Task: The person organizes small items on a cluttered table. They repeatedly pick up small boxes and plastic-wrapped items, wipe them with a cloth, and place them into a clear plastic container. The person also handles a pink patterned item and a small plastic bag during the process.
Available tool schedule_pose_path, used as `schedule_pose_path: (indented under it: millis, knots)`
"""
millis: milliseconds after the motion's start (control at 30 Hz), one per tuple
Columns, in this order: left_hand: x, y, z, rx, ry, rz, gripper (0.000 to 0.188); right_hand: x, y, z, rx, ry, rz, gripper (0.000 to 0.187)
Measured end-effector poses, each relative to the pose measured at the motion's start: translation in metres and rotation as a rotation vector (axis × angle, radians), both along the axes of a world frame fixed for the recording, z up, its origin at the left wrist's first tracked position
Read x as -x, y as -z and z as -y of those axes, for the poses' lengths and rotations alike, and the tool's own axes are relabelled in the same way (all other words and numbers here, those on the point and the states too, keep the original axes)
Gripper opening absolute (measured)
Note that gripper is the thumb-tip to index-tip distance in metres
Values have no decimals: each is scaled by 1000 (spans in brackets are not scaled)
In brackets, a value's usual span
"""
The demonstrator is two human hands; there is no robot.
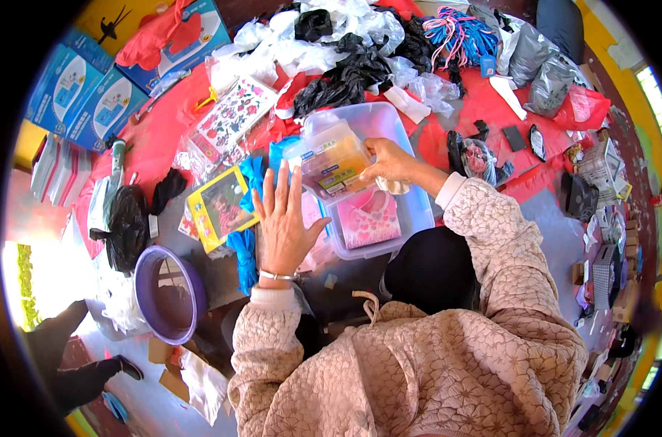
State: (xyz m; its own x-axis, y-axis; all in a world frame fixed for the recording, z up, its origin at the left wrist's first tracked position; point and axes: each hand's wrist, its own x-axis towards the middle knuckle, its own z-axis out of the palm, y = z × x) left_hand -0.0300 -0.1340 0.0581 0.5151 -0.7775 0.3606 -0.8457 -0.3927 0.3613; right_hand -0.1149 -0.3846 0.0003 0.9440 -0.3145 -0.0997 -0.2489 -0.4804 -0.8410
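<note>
My right hand (398,166) grips the right edge of a small clear plastic container (332,154) with printed labels and something yellow-orange showing in it. The container is tilted above a large clear plastic bin (391,122). A pink heart-patterned gift bag (369,221) lies in the bin's near part. My left hand (284,222) is open with fingers spread, just left of the container. Whether its fingertips touch the container, I cannot tell. Left of that hand are a yellow-framed picture package (213,209) and bundled blue plastic (242,256).
A purple basin (198,280) stands at the lower left, near another person's leg (91,384). White and black plastic bags (345,76) heap along the far side of the red-covered table (160,138). Blue boxes (91,98) stack at the far left; a cord bundle (458,36) lies far right.
</note>
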Motion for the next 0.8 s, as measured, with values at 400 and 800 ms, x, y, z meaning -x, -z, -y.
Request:
schedule_pose_path:
  millis: [400, 800]
  knots:
    - [-22, 2, -17, 757, 237, -901, 96, 18, -63, -77, 60, 88, 301, 50]
    - [-4, 45, -26, 682, 58, -1202, 60, 2, -1, -91, 181, 69, 79, 56]
